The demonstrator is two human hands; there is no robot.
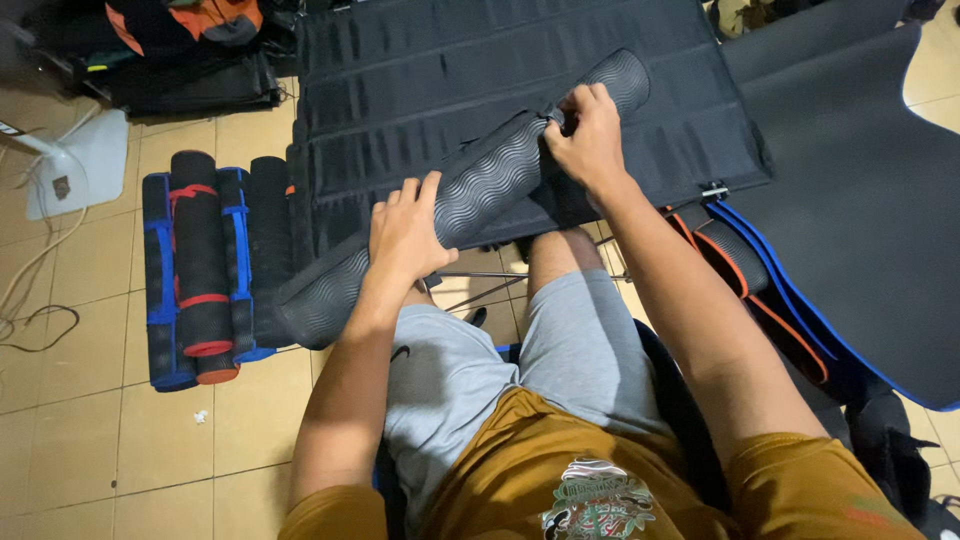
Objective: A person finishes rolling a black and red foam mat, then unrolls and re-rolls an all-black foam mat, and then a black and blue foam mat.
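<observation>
Rolled mat (470, 195) on flat mat (400, 70)

The roll (470, 195) lies slantwise across the black panel (520, 90), blocking any straight reach from the lap to the panel's far edge; both hands rest on it, the left hand (405, 232) at mid-length, the right hand (585, 135) near the upper end. Room is left over the panel above the roll. To the left, 3 or so bundled rolls (200, 265) stand close against the panel's edge, with bare tiled floor (90, 420) open beyond them. To the right, a dark mat (860, 210) and blue-edged sheets (790, 310) crowd the floor. Beneath the panel, thin metal bars (500, 275) cross between the knees, probably a stand, narrowing that gap.
</observation>
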